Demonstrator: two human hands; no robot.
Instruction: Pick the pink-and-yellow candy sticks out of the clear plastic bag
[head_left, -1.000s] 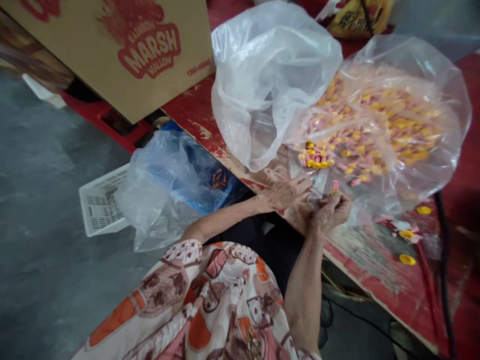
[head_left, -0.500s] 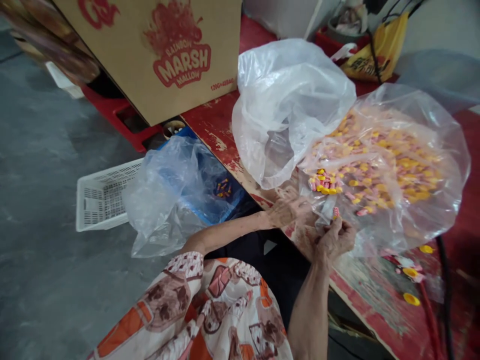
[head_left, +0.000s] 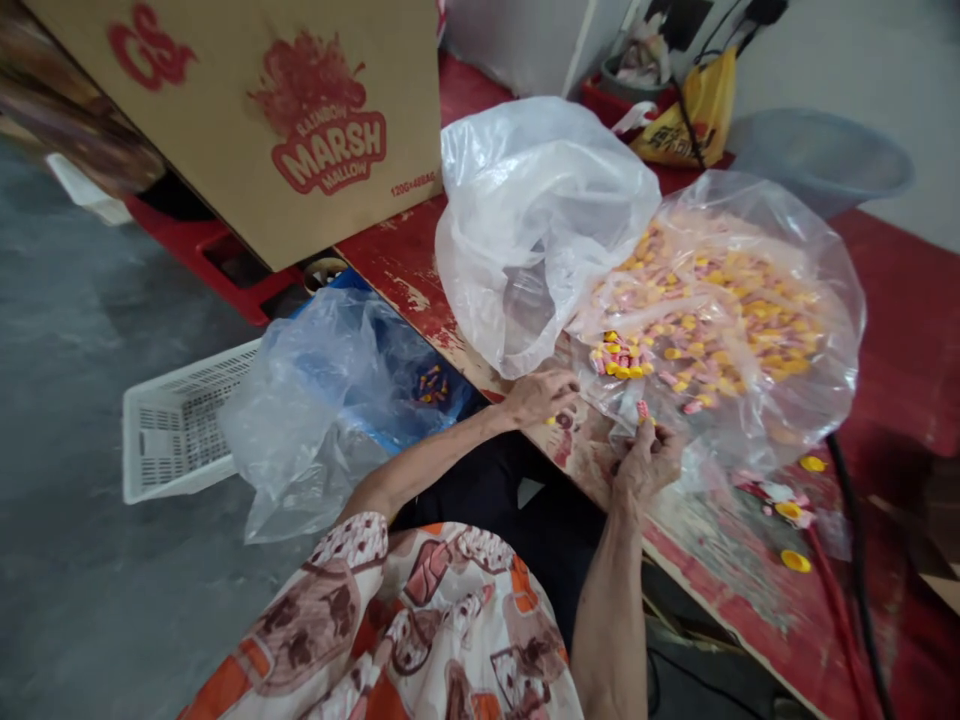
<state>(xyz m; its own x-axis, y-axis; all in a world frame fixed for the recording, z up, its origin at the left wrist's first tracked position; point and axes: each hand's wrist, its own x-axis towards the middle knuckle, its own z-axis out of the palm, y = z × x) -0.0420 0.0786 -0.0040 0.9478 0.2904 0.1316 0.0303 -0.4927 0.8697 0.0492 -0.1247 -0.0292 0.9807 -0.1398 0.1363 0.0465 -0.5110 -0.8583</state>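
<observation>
My right hand [head_left: 646, 462] pinches one pink piece [head_left: 642, 409] upright; my left hand [head_left: 541, 393], fingers loosely curled, holds nothing, beside the clear bag's [head_left: 750, 330] near mouth.

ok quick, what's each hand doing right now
Left hand: loosely curled on the table edge, holding nothing visible.
Right hand: closed on a small pink piece.
</observation>
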